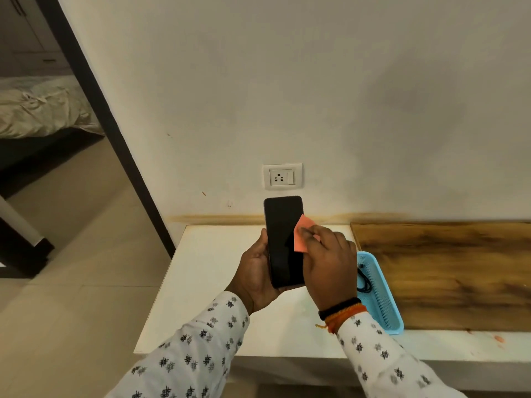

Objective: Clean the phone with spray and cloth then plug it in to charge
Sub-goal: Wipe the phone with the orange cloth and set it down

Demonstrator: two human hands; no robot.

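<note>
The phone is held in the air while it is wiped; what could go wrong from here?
1. The left hand grips only the lower part of the phone, so a push from the cloth in the right hand might tip it out.
2. It is above the white table, near the edge, so it could fall.

1. Both arms wear long white shirt sleeves: the left sleeve (pixel 201 351) and the right sleeve (pixel 382 357).
2. The cloth is printed all over with small dark and grey diamond-like motifs, set in staggered rows.
3. The left cuff ends at the wrist.
4. On the right wrist sits a black band (pixel 340 307).
5. Just below it lies an orange thread bracelet (pixel 346 318), with a loose knotted end hanging off.
</note>
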